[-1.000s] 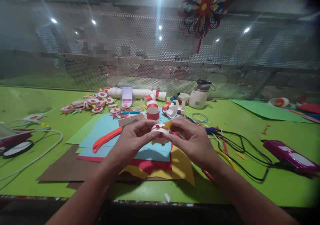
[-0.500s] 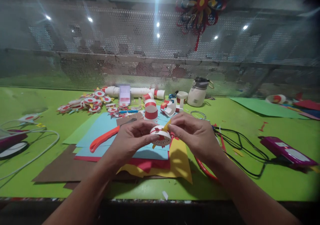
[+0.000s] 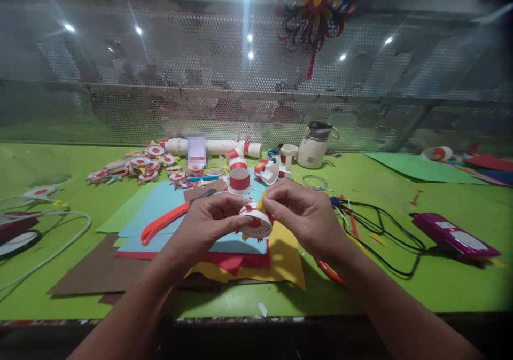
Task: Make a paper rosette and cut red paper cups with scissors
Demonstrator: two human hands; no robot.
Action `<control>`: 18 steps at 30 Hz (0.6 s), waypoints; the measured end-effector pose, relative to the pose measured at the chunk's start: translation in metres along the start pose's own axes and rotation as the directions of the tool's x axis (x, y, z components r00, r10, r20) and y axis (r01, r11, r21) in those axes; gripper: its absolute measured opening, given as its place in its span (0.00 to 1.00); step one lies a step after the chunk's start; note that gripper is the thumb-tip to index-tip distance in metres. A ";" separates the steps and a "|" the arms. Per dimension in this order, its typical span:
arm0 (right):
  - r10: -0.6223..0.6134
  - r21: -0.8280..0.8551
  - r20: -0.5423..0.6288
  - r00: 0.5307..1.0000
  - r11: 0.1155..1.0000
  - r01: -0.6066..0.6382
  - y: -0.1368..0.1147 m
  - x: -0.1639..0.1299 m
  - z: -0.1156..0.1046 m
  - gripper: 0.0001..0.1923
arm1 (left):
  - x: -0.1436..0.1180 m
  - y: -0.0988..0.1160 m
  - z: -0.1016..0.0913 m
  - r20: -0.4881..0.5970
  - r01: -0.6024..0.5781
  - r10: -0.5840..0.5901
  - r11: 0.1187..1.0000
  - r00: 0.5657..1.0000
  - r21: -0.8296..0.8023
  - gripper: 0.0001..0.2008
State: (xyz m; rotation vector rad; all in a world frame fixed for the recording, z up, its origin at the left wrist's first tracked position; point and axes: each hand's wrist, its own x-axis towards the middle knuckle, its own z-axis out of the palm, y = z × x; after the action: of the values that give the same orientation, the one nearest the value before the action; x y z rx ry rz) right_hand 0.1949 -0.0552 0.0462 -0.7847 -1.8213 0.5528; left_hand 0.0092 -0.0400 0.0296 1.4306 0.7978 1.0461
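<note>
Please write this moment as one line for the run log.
left hand: holds paper cup piece | right hand: pinches its yellow tab | under: coloured paper sheets | table: green

On the green bench (image 3: 401, 290) lie stacked coloured paper sheets (image 3: 168, 210) with an orange-handled tool (image 3: 162, 224) across them, red-and-white paper cups (image 3: 239, 180) beyond, a cream jug (image 3: 313, 146) far right, and what may be a purple glue gun (image 3: 455, 234) right.

Craft workshop: green bench (image 3: 401, 210), coloured paper sheets (image 3: 168, 205), paper-cup ornaments (image 3: 136, 165), glue gun (image 3: 452, 234), perforated metal screen (image 3: 200, 82), hanging pinwheel (image 3: 315, 7).
</note>
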 end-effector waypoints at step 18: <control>0.038 0.014 -0.097 0.995 0.999 -0.036 0.001 0.000 -0.002 0.07 | 0.002 -0.007 -0.004 0.000 0.006 -0.006 0.999 1.000 -0.054 0.10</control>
State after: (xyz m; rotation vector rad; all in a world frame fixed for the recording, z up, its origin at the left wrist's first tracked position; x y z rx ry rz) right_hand 0.1972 -0.0541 0.0461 -0.8247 -1.7153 0.5400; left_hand 0.0074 -0.0354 0.0230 1.3815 0.7682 1.0551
